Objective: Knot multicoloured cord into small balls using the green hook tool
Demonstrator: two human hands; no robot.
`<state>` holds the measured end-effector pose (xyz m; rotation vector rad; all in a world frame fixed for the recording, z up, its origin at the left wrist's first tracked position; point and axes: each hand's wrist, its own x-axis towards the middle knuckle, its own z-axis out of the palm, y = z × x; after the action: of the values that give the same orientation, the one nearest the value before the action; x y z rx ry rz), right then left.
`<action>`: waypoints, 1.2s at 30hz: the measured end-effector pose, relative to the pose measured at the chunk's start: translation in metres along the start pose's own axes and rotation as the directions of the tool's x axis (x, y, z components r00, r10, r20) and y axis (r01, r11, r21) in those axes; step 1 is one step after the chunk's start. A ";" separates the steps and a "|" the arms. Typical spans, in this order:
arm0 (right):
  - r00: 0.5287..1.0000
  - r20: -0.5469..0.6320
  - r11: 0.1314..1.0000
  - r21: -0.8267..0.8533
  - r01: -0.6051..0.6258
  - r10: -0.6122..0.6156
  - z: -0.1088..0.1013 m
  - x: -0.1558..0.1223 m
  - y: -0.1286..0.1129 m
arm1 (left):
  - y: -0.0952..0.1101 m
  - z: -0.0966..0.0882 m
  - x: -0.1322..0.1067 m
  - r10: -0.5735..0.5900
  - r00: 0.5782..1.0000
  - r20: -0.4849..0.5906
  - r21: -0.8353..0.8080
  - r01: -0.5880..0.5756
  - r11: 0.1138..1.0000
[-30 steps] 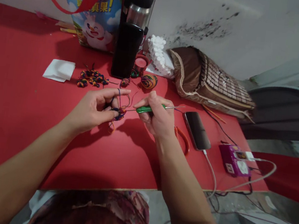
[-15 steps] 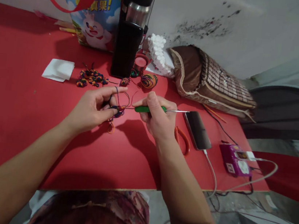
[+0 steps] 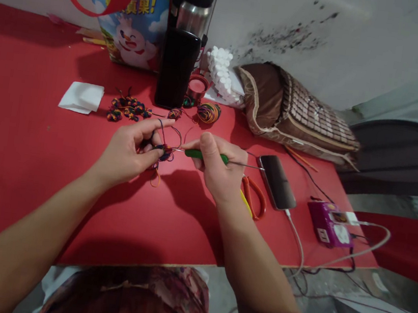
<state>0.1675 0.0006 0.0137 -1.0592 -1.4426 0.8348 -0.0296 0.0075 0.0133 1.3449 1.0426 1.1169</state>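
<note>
1. Your left hand [image 3: 133,146] pinches a small multicoloured yarn piece [image 3: 164,152] between thumb and fingers, its index finger stretched out with a dark strand running from it down to the piece
2. Your right hand [image 3: 221,166] grips a green-handled hook [image 3: 202,154], thumb on top; one metal end points at the yarn piece, while the other sticks out behind toward a phone [image 3: 277,182]
3. The yarn piece sits in your left fingertips, above the red surface [image 3: 15,136], with an orange loop hanging below it; whether the hook tip is inside a stitch is too small to tell
4. Beyond your hands lie a yarn ball [image 3: 209,112], a smaller ball [image 3: 174,114] and, to the left, a cluster of knotted yarn pieces [image 3: 129,109], with folded white paper [image 3: 81,97] beside it
5. Just beyond the small ball, a black phone [image 3: 176,70] stands upright in front of metal bottles [image 3: 193,18], next to a printed bag [image 3: 136,47]
6. By your right wrist, an orange-red looped handle [image 3: 261,197] shows, partly hidden by your arm; the phone near it lies flat, a white cable [image 3: 298,235] plugged into its near end
</note>
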 end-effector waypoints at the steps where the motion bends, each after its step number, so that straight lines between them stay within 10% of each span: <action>1: 1.000 0.007 1.000 -0.019 0.012 -0.012 0.000 -0.001 0.000 | -0.001 0.000 0.000 0.003 1.000 -0.002 0.005 -0.003 1.000; 15: 0.949 0.145 0.953 -0.080 0.293 -0.279 0.006 -0.005 0.018 | -0.001 0.001 0.004 -0.202 0.979 0.027 -0.425 0.194 0.884; 22: 0.709 0.292 0.615 -0.358 0.703 -0.642 0.018 -0.005 0.037 | 0.000 -0.002 0.006 -0.363 0.921 0.141 -0.637 0.365 0.679; 27: 0.593 0.330 0.408 -0.483 0.775 -0.735 0.023 -0.005 0.040 | 0.001 0.004 0.004 -0.203 0.978 -0.043 -0.549 0.146 0.823; 36: 0.704 0.278 0.555 -0.457 0.695 -0.653 0.024 -0.016 0.024 | -0.003 0.000 0.002 0.181 0.962 -0.203 0.034 -0.178 0.984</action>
<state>0.1478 -0.0049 -0.0178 -0.7333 -2.0222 -0.1251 -0.0289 0.0099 0.0109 1.3782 1.0952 1.4098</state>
